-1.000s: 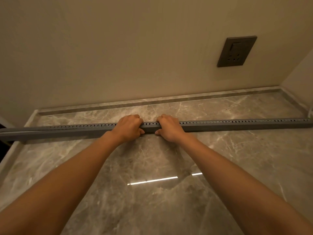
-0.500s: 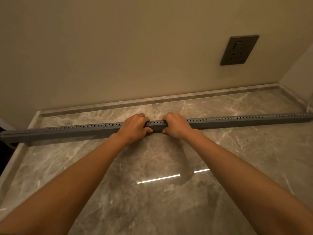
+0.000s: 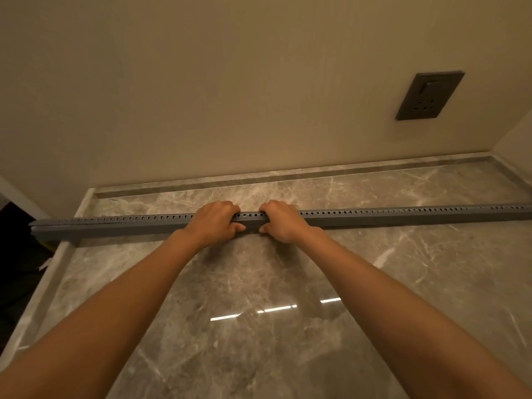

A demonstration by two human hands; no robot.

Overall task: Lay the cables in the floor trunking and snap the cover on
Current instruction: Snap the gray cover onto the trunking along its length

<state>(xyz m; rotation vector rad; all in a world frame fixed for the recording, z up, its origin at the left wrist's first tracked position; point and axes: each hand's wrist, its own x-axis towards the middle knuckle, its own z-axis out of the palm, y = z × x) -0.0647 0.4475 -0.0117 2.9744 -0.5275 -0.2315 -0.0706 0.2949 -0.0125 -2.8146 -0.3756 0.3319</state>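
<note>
You are working on a glossy, polished marble-look floor [image 3: 259, 283]. The grey trunking [image 3: 403, 216] appears matt plastic, perforated. The wall [image 3: 201, 82] is smooth, matt. The socket plate [image 3: 430, 95] is dark, satin.

a dark wall socket [image 3: 429, 96] sits on the beige wall [image 3: 201, 96], upper right. below lies a glossy grey marble floor [image 3: 259, 326] with pale veins, edged by a marble skirting strip [image 3: 288, 177].

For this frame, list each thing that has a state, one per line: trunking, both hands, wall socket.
trunking: lying flat on the marble floor, slotted top up, cover looks seated mid-length, left end shows a slight seam
left hand: closed around the trunking, near its middle
right hand: closed around the trunking, just right of the left hand
wall socket: nothing plugged in
cables: none visible
</note>
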